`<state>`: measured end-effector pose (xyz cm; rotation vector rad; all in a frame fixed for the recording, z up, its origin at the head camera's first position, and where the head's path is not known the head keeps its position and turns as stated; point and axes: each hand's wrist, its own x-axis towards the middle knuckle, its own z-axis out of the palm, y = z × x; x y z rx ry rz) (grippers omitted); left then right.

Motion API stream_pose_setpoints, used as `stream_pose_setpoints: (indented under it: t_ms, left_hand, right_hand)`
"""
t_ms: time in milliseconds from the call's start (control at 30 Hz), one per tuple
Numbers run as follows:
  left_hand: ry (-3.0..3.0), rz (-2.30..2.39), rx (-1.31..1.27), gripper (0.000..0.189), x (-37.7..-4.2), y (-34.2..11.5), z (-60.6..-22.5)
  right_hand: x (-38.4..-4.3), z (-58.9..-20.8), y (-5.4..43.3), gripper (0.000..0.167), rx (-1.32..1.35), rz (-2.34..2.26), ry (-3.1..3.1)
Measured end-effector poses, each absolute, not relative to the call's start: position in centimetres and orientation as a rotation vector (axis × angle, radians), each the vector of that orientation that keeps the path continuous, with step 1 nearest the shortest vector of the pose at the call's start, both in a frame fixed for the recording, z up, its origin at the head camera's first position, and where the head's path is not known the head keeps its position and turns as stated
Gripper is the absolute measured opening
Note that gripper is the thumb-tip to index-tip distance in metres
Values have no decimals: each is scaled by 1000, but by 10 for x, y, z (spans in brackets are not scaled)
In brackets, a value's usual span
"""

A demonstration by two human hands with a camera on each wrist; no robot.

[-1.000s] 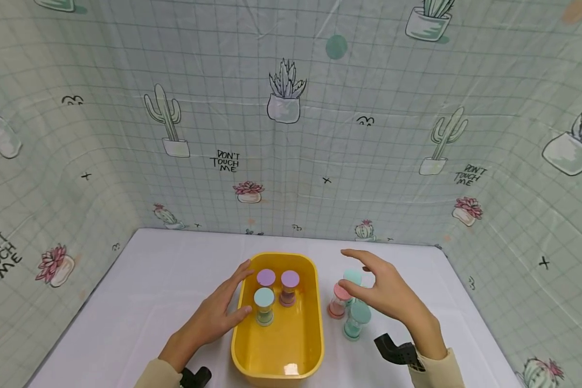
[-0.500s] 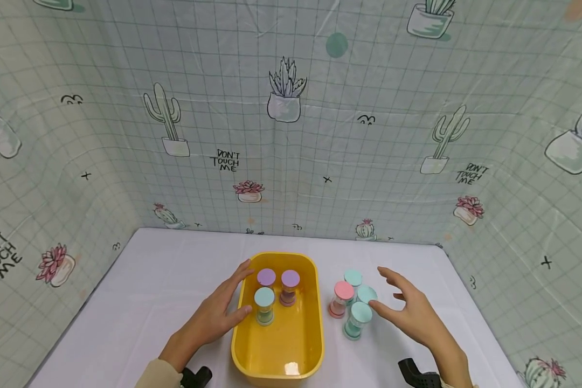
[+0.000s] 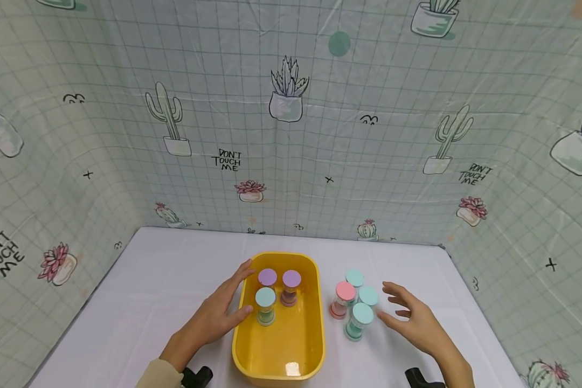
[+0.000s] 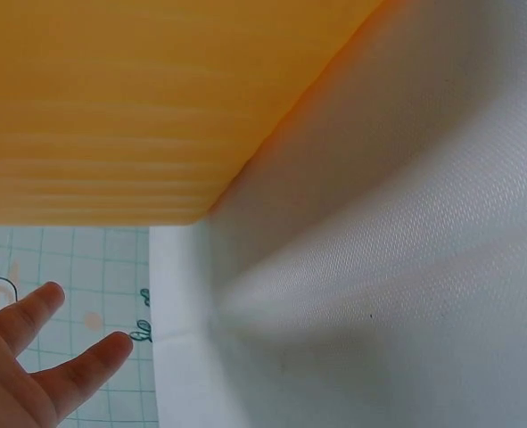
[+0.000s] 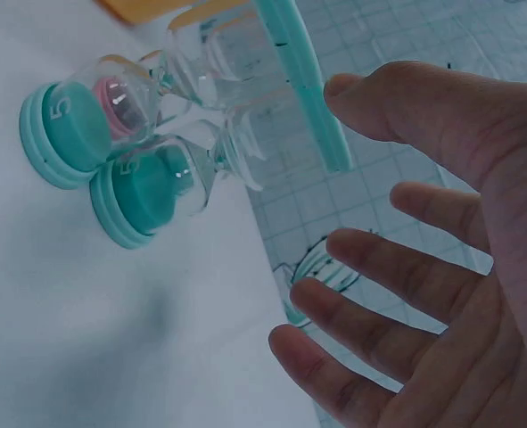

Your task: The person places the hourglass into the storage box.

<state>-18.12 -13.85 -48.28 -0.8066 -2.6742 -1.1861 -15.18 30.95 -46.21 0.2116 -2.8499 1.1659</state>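
Note:
My left hand [image 3: 216, 314] rests at the left rim of the yellow tray [image 3: 281, 355], fingers extended and thumb over the edge. Inside the tray stand two purple-capped sand timers [image 3: 291, 280] and one light-blue-capped sand timer [image 3: 265, 298]. Right of the tray, a pink-capped sand timer [image 3: 344, 291] and three teal-capped sand timers [image 3: 362, 314] stand upright in a tight cluster. Just right of that cluster is my right hand [image 3: 417, 323], its fingers loosely bent and holding nothing. In the right wrist view, the thumb [image 5: 379, 98] is close to a teal cap; contact is unclear.
A white cloth [image 3: 184, 269] covers the table. Behind and on both sides hangs a grid-patterned curtain [image 3: 291, 151] printed with cacti. In the left wrist view, the tray's outer wall [image 4: 111, 107] fills the upper left.
My right hand has drawn back from above the cluster to its right side and slightly nearer, uncovering the teal timers. The left hand keeps its place at the tray.

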Motion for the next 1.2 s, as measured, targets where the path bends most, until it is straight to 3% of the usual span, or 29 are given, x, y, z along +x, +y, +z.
stream_pose_setpoints:
  t_ms: [567,1200]
  left_hand:
    - [-2676,-1191,-812,69,-182,-139,-481]
    - [-2706,-1196,-781,70,-182,-140,-481]
  right_hand:
    - [-178,-452,311,63,459,1065,-2984]
    - [-196,-442,304,44,745,983,-3040]
